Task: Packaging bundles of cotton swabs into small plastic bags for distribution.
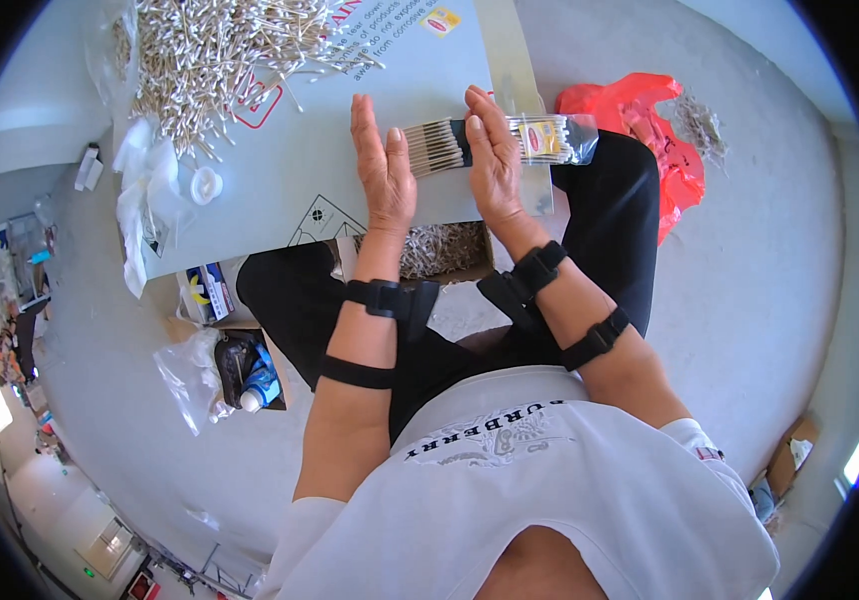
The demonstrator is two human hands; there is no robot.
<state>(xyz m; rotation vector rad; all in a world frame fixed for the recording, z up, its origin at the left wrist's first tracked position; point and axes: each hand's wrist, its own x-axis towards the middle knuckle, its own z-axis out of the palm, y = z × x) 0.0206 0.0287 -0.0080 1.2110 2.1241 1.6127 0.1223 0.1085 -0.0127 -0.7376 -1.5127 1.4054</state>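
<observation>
A clear plastic packet of cotton swabs [435,146] lies across the grey-white board, near its right edge. A yellow and red label [540,138] shows through its right end, where the loose plastic sticks out. My left hand [387,178] stands on edge at the packet's left end, fingers stretched out. Across the packet's middle is my right hand [495,165], its fingers straight and hiding part of the swabs. Neither hand grips the packet; whether the palms touch it I cannot tell. A large heap of loose swabs [205,70] covers the board's far left.
Below the board's near edge sits a box of swabs [445,250]. A white roll [207,186] and crumpled white plastic [145,175] lie at the left. A red plastic bag [665,150] is on the floor at right. A box with a blue bottle [262,382] stands left of my legs.
</observation>
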